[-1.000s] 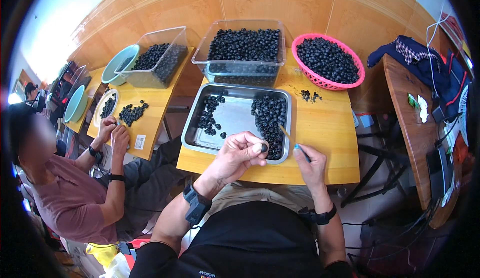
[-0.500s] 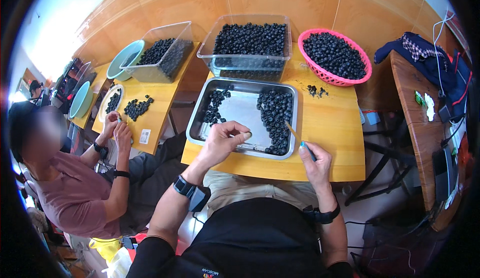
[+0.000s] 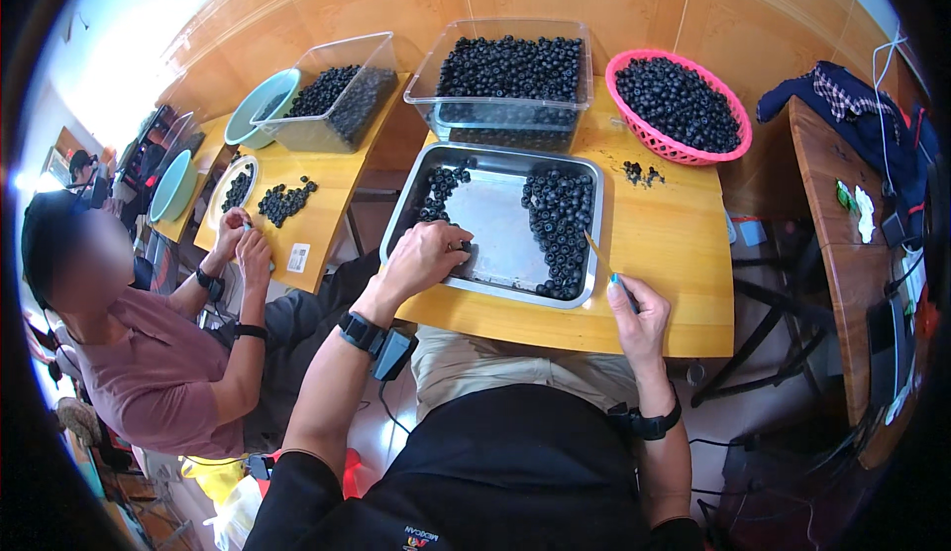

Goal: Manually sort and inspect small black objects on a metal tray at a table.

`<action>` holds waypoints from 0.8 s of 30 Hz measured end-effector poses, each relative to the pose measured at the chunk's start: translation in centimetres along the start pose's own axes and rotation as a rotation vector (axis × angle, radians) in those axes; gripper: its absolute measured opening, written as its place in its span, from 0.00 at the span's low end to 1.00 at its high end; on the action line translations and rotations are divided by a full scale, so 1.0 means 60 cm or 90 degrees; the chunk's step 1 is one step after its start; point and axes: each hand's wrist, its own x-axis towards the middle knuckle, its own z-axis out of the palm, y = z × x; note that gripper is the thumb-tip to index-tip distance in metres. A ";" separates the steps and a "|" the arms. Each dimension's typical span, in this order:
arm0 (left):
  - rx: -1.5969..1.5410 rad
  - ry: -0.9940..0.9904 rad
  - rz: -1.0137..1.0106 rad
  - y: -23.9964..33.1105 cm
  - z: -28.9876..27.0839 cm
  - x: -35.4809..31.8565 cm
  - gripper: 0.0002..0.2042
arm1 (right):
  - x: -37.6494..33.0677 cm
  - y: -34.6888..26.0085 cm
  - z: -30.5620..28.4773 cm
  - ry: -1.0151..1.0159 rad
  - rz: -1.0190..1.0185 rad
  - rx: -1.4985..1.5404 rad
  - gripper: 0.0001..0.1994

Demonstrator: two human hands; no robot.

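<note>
A shallow steel tray point(image 3: 495, 219) lies before me on the yellow wooden table. Blueberries form a smaller pile point(image 3: 443, 189) on its left side and a larger pile point(image 3: 560, 229) on its right. My left hand point(image 3: 424, 259) is over the tray's left front part, thumb and fingertips closed on a dark blueberry point(image 3: 467, 246). Just off the tray's right front corner, my right hand point(image 3: 642, 318) grips a slim stick-like tool point(image 3: 601, 256) with a tan shaft and teal band. Its pale tip points up-left at the tray's right rim; the exact kind I cannot tell.
Behind the tray stand a clear plastic bin point(image 3: 505, 115) and a pink basket point(image 3: 654, 135), both full of blueberries. Dark scraps point(image 3: 642, 174) lie right of the tray. At left, a co-worker point(image 3: 158, 353) handles something small over another table point(image 3: 342, 209).
My left hand has moved left and slightly down over the tray, and a blueberry now shows at its fingertips. My right hand keeps its tool, slightly farther right. The whole view has shifted a little.
</note>
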 end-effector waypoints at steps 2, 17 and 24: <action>0.081 -0.029 0.035 0.003 -0.004 0.006 0.13 | 0.000 0.001 -0.001 0.005 -0.006 -0.001 0.18; 0.202 -0.024 -0.021 -0.004 -0.023 0.006 0.14 | 0.002 -0.004 -0.009 -0.026 0.018 0.022 0.16; 0.198 0.006 -0.041 -0.021 -0.017 0.003 0.14 | 0.006 -0.008 -0.007 -0.046 0.008 0.000 0.16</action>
